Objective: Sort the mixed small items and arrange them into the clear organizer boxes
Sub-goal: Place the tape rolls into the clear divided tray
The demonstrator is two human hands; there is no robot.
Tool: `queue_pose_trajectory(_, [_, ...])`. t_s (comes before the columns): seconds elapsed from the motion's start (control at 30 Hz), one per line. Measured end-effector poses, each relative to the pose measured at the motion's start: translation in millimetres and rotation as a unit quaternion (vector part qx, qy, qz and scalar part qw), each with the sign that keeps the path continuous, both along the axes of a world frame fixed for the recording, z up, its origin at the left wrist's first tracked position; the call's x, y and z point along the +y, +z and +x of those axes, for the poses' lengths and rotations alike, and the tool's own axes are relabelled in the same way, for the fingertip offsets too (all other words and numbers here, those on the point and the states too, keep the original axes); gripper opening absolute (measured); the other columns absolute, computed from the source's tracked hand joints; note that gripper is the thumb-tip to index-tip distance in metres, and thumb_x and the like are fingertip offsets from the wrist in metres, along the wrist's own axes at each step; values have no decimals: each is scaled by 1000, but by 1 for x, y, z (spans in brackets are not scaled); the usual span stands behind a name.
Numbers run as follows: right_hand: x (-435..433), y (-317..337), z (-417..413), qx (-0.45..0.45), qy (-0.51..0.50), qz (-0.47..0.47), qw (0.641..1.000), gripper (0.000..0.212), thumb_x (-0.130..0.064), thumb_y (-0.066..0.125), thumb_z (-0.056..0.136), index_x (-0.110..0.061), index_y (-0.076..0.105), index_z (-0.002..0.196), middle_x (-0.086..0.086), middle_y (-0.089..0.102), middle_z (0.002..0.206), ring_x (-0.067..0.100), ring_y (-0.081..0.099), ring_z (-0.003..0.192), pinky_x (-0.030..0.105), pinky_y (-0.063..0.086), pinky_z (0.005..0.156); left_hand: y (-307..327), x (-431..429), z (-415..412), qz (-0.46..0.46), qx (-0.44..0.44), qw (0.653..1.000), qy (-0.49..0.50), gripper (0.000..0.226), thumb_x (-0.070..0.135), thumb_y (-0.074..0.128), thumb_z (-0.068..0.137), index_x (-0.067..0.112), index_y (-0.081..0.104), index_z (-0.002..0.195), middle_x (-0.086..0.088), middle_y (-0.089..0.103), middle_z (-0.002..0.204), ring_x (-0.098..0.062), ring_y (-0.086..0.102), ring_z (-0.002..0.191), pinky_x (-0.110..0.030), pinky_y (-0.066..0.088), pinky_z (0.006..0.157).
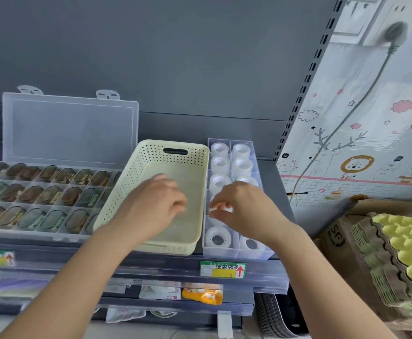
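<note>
2 hands logged, head view | white roll is pinched at the fingertips of the right hand, just above the clear organizer box beneath it, judged poised for a free compartment | left hand is held curled over the cream basket below it; grip cannot be told, blurred

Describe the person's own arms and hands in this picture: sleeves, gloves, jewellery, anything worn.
The left hand and the right hand are bare, with no gloves. The left forearm and the right forearm are uncovered down to the picture's bottom edge, and no sleeve shows. Neither wrist shows a watch or bracelet. The fingers are blurred, so a thin ring cannot be ruled out.
</note>
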State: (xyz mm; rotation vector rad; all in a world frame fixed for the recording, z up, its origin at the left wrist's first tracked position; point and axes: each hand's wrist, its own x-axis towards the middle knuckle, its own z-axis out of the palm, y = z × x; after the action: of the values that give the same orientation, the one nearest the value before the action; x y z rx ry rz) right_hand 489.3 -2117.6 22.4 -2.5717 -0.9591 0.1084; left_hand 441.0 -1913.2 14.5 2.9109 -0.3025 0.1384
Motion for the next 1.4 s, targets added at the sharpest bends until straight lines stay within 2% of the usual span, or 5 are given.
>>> queue_pose_trajectory(0.2, [75, -10, 9, -80, 109, -86, 987, 28, -36, 61, 88, -25, 67, 113, -3, 63, 109, 19, 49, 108, 31, 43, 82, -8, 46, -11, 158, 163, 959, 170, 19, 15, 57, 85, 18, 54, 66, 2, 51, 71, -14, 49, 62, -28, 39, 55])
queue_pose_trajectory(0.4, [116, -32, 20, -90, 74, -194, 974, 26, -18, 62, 86, -15, 64, 112, 4, 61, 109, 23, 50, 108, 33, 48, 80, -18, 38, -6, 165, 246, 939, 177, 36, 19, 70, 80, 17, 42, 58, -1, 45, 65, -14, 43, 54, -31, 44, 58])
queue_pose_trajectory(0.87, [91, -30, 27, -63, -13, -67, 996, 17, -30, 66, 85, -21, 69, 99, 3, 63, 99, 23, 55, 97, 31, 46, 73, -12, 32, -11, 67, 78, 983, 152, 37, 22, 51, 92, 18, 38, 57, 2, 42, 71, -18, 45, 61, -29, 31, 52])
queue_pose_trajectory(1.1, [22, -4, 11, -70, -63, 96, 991, 18, -23, 68, 86, -18, 73, 103, -1, 69, 97, 18, 57, 92, 29, 45, 75, 0, -1, -18, -51, -49, 995, 68, 22, 29, 50, 95, 20, 71, 97, 8, 55, 95, -14, 54, 78, -35, 50, 66])
queue_pose_trajectory(1.4, [-56, 11, -12, 0, -77, 71, 995, 11, -27, 78, 76, -24, 74, 85, -16, 64, 80, 2, 57, 74, 20, 46, 71, 2, -46, -16, -60, -28, 994, -88, 26, 34, 49, 96, 22, 72, 98, 9, 56, 94, -7, 50, 87, -29, 47, 70])
